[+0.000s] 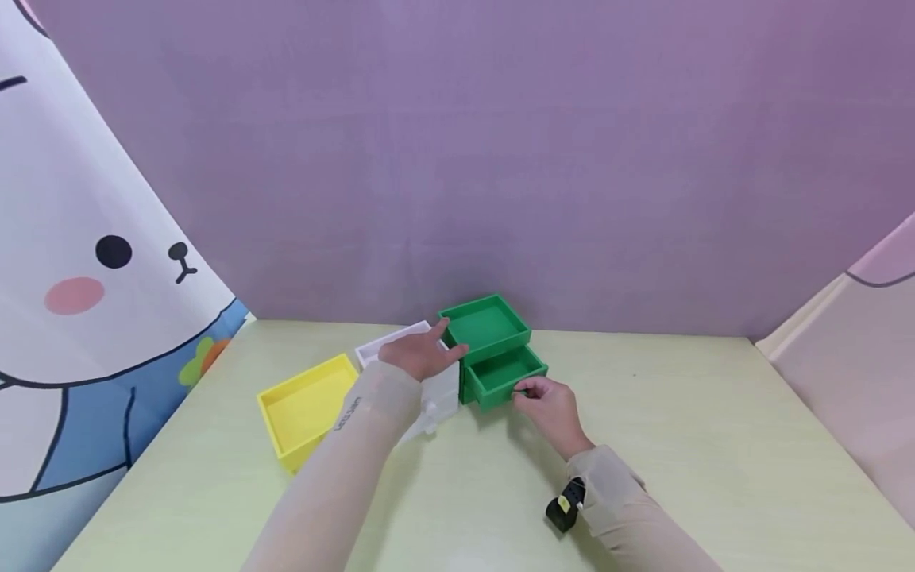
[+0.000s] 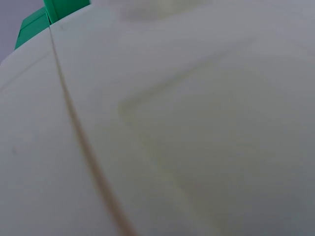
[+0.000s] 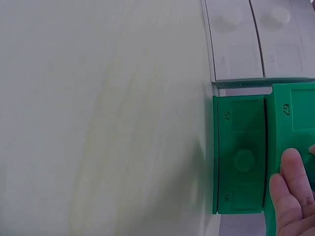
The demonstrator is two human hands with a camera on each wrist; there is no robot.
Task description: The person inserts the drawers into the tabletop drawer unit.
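A small green drawer cabinet (image 1: pixel 488 326) with a tray-like top stands near the back of the table. Its upper drawer (image 1: pixel 509 372) is pulled out toward the front, and I see nothing inside it. My right hand (image 1: pixel 552 409) pinches the front of that drawer; in the right wrist view the fingers (image 3: pixel 291 182) are at its round knob, which they partly cover. My left hand (image 1: pixel 416 354), fingers spread, reaches over the white drawer cabinet (image 1: pixel 442 393) to the green cabinet's left edge. The left wrist view catches only a green corner (image 2: pixel 66 7).
Left of the white cabinet is a yellow cabinet (image 1: pixel 307 405) with a shallow tray top, partly behind my left forearm. A lower green drawer (image 3: pixel 241 155) is closed. The pale table (image 1: pixel 679 429) meets a purple cloth backdrop (image 1: pixel 457 159) behind the cabinets.
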